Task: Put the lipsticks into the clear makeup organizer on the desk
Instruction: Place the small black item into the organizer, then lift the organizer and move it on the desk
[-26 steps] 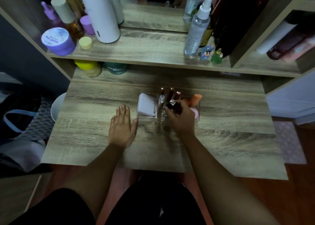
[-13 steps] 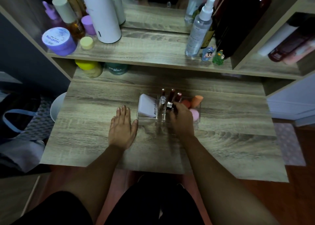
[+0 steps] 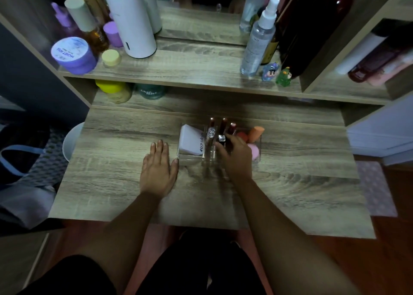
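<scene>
Clear acrylic makeup organizer [image 3: 190, 158] sat mid-desk, and the task looked nearly finished: three lipsticks stood upright in the far middle slots, one [image 3: 211, 123], the next [image 3: 224, 123] and the third [image 3: 232, 126], with a silver-capped one [image 3: 210, 133] in a nearer slot. Right hand [image 3: 235, 158] hovered over the middle slots, fingers curled around a dark lipstick [image 3: 221, 139] that seemed to be going in or just seated; couldn't tell if the grip was released. Left hand [image 3: 158, 169] lay flat and open on the desk [image 3: 125, 151], holding nothing, thumb touching the organizer's left wall. No loose lipsticks showed on the desktop, so probably this was the last one. A white compact [image 3: 190, 141] filled the left compartment, with an orange sponge [image 3: 255, 134] and a pink sponge [image 3: 254, 151] on the right. Wood-grain vanity, dim room; the shelf [image 3: 190, 71] above held a spray bottle [image 3: 259, 40], a white cylinder [image 3: 131, 20] and a purple jar [image 3: 72, 55].
</scene>
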